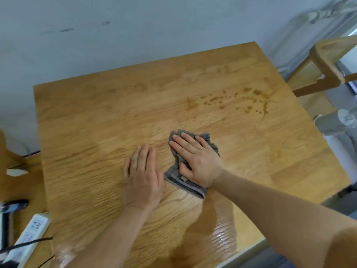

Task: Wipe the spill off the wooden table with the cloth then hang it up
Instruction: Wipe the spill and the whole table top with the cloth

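Under the flat right hand (195, 157) lies the crumpled grey striped cloth (185, 182), pressed on the wooden table (87, 117). Brown spilled drops (237, 101) sit farther away and to the right, nearer that hand. Bare left hand (142, 176) rests open beside the cloth.

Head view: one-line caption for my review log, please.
Right hand presses a grey cloth flat on the wooden table, left hand resting beside it; brown spill farther away remains unwiped.
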The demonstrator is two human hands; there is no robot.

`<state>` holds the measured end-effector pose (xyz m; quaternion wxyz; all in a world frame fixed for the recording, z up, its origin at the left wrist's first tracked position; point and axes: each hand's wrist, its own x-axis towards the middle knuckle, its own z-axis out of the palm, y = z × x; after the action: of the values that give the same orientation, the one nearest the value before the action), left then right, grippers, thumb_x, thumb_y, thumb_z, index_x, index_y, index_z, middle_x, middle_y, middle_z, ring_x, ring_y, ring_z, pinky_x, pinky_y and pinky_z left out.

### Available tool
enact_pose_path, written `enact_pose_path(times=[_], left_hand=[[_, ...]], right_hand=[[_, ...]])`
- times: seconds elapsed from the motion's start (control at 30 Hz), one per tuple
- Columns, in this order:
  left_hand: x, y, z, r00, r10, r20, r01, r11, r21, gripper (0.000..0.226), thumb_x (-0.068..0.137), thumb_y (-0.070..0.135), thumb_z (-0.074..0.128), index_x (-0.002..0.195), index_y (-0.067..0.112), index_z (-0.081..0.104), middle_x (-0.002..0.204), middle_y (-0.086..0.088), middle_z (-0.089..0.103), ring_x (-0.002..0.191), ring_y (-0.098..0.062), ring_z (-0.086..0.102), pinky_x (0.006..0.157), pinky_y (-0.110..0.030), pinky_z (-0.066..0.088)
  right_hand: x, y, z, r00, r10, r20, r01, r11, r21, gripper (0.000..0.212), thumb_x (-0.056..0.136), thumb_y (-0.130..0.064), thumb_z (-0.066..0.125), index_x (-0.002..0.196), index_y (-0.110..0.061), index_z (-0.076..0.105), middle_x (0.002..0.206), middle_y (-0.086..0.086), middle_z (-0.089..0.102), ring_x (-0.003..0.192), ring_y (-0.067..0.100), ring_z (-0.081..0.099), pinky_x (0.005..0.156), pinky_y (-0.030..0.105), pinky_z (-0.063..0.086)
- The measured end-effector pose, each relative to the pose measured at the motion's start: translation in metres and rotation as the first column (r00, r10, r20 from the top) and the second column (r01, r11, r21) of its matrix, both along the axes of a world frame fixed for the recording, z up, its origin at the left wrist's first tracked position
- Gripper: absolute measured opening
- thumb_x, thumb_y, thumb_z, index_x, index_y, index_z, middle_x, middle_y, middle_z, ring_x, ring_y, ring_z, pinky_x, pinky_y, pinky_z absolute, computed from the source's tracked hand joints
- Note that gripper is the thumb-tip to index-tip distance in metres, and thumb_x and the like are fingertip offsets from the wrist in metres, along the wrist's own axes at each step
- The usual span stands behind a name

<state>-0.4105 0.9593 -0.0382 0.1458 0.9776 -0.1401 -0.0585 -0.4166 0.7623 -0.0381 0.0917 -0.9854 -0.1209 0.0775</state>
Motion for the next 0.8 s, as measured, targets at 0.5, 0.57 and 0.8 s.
enact_pose_path(times=[0.5,0.57,0.8], left_hand=[[0.097,-0.057,0.003,0.970,0.236,0.052,-0.236,0.972,-0.015,0.037,0.086,0.024,0.041,0.121,0.014,0.047,0.129,-0.009,0.042,0.118,-0.031,0.037,0.102,-0.052,0.031],[0.099,-0.057,0.001,0.977,0.206,0.056,-0.206,0.978,0.004,0.036,0.086,0.022,0.042,0.120,0.012,0.045,0.129,-0.010,0.041,0.119,-0.033,0.038,0.104,-0.054,0.028],[0.097,-0.055,0.001,0.980,0.185,0.069,-0.183,0.983,-0.028,0.036,0.088,0.022,0.047,0.121,0.010,0.049,0.137,-0.011,0.043,0.127,-0.032,0.038,0.113,-0.050,0.019]], right_hand=[[0.186,-0.020,0.003,1.000,-0.027,0.004,0.027,1.000,-0.009,0.064,0.095,-0.045,0.034,0.155,-0.027,0.020,0.163,-0.009,0.014,0.150,0.010,0.006,0.122,0.039,0.005],[0.207,-0.023,0.003,1.000,-0.024,0.007,0.024,1.000,-0.007,0.063,0.095,-0.045,0.034,0.155,-0.027,0.021,0.162,-0.010,0.014,0.149,0.010,0.007,0.122,0.038,0.004],[0.264,-0.027,0.002,1.000,-0.016,0.024,0.016,1.000,-0.002,0.064,0.095,-0.048,0.030,0.155,-0.027,0.020,0.163,-0.008,0.014,0.150,0.012,0.007,0.122,0.040,0.005]])
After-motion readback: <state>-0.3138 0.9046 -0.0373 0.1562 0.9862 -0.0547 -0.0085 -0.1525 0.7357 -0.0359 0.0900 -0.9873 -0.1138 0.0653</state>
